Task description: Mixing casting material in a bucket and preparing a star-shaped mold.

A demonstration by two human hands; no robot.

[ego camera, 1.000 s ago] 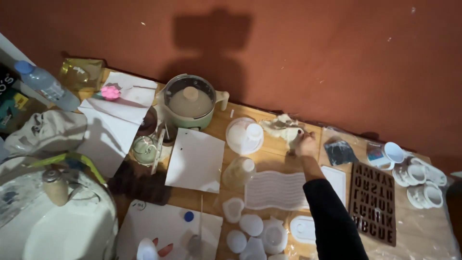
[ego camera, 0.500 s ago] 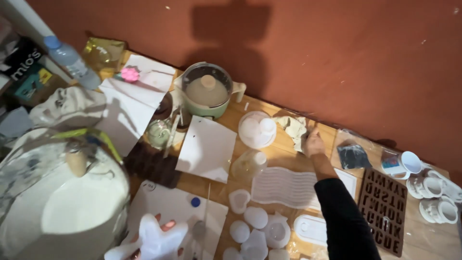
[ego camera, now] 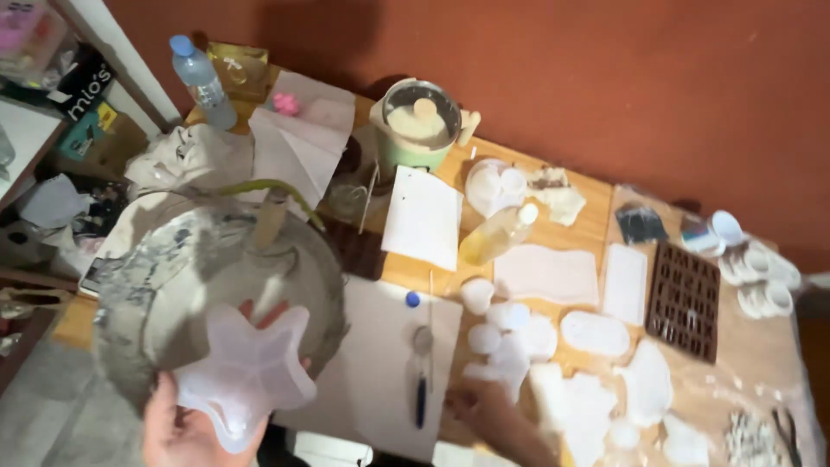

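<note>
star-shaped white mould (ego camera: 246,372) sits bottom-left, held level over the grey mixing bowl (ego camera: 156,285), likely so drips land inside. left hand (ego camera: 177,428) clamps its lower edge, fingertips showing past the far rim. right hand (ego camera: 484,408) rests low on the table (ego camera: 584,229) by small white moulds (ego camera: 510,333); blurred, can't tell its grip. further back: oil bottle (ego camera: 497,233), brown grid mould (ego camera: 685,298), green pot (ego camera: 421,121) at the wall.

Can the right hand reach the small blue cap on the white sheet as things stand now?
Probably yes: the right hand rests low on the table, the blue cap lies just up-left, with only flat white sheet and a spoon between.
</note>
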